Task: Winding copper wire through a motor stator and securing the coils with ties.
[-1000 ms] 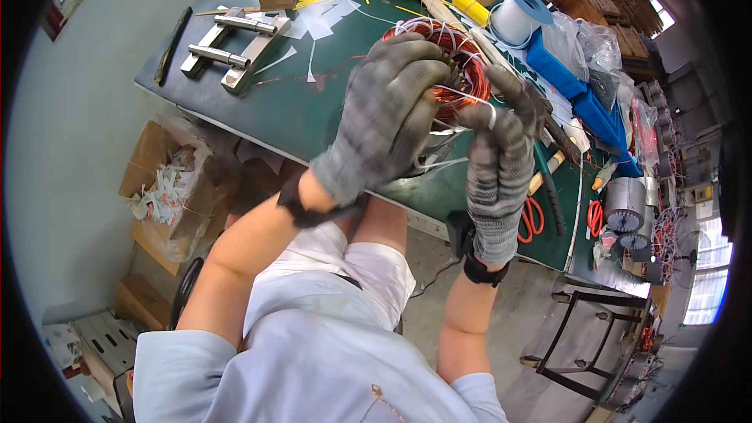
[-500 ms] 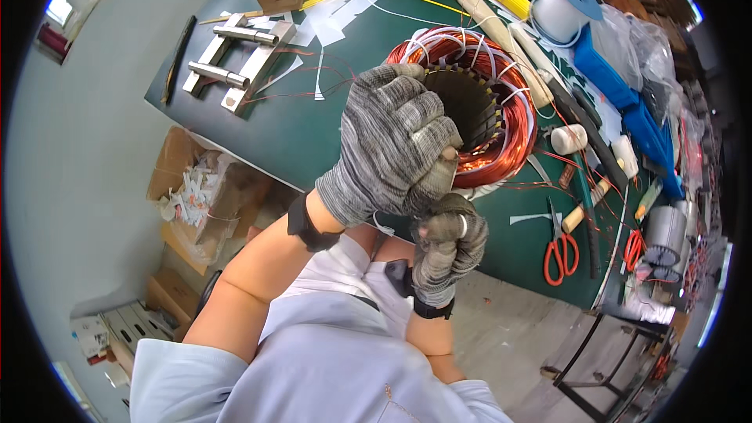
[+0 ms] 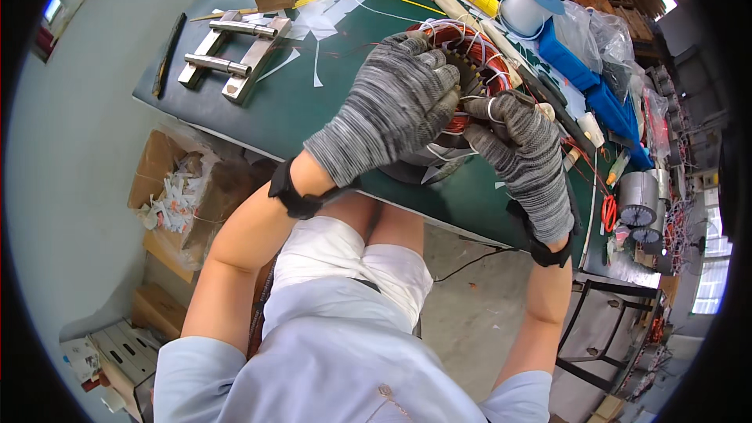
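Note:
A motor stator (image 3: 495,65) with a ring of orange-red copper windings and white lacing cord (image 3: 491,110) lies on the green table, its slotted bore partly showing. My left hand (image 3: 403,98), in a grey knitted glove, curls its fingers over the stator's left rim. On the right front side of the ring is my gloved right hand (image 3: 517,153). Its fingers are bent together, with the white cord looping at their tips. Both hands cover much of the front windings, and the exact grip of the fingertips is partly hidden.
A metal frame with two bars (image 3: 235,51) stands at the left of the table (image 3: 266,125). Yellow strips, white paper pieces and a white cord spool (image 3: 533,4) lie along the back. Blue bins (image 3: 568,55) and tools line the right side; a scrap box (image 3: 168,180) is below left.
My right hand has risen from below the table's front edge to the right side of the stator. My left hand stays at the ring's left. The whole view has shifted slightly.

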Demonstrator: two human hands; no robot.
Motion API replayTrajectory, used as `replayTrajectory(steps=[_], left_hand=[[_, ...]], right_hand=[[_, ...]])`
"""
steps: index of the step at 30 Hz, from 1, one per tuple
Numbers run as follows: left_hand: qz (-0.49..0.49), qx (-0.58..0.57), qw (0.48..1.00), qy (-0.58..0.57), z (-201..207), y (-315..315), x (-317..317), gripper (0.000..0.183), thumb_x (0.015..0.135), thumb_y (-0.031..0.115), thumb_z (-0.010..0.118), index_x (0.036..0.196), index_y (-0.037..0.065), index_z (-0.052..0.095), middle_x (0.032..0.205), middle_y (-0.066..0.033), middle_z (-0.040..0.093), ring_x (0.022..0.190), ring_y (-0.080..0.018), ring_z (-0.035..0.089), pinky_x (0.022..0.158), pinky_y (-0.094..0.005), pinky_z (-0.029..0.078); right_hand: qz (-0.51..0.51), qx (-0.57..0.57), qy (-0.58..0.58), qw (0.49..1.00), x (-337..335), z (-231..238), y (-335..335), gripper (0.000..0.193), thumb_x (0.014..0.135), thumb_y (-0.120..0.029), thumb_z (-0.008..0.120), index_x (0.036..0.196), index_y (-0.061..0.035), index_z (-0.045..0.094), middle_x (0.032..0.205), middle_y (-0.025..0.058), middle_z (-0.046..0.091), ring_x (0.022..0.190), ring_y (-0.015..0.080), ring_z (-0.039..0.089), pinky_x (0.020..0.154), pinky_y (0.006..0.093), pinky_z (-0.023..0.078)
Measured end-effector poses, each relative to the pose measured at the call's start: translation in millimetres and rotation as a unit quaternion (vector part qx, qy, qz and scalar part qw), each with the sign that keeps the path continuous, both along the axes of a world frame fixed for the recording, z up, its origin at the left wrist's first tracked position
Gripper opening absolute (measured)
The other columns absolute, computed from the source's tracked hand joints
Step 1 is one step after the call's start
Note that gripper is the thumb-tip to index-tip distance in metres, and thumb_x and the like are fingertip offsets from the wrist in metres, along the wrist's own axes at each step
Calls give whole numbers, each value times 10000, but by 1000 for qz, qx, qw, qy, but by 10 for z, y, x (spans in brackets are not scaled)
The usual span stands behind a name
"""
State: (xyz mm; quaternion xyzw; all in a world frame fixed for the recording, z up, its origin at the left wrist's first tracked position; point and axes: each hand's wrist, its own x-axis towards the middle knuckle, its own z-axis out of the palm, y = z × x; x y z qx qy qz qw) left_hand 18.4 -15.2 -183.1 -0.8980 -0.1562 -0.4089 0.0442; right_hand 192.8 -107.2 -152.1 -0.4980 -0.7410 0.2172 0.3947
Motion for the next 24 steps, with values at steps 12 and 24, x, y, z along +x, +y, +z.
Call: replayTrajectory(steps=[12, 24], left_hand=[[140, -12, 984, -114, -145, -278, 205, 276, 628, 233, 566, 842, 60, 554, 917, -101, 503, 1021, -297, 483, 960, -508, 314], [54, 44, 996, -48, -107, -95, 59, 260, 694, 289, 543, 824, 64, 563, 814, -87, 532, 856, -274, 528, 934, -481, 362]], right_hand=[[-94, 254, -151, 951, -103, -363, -141, 178, 776, -117, 646, 936, -64, 587, 816, 86, 585, 727, 240, 573, 664, 323, 460], [-180, 141, 324, 918, -835, -946, -232, 469, 881, -451, 474, 738, -9, 538, 619, 53, 535, 587, 129, 503, 558, 257, 405]])
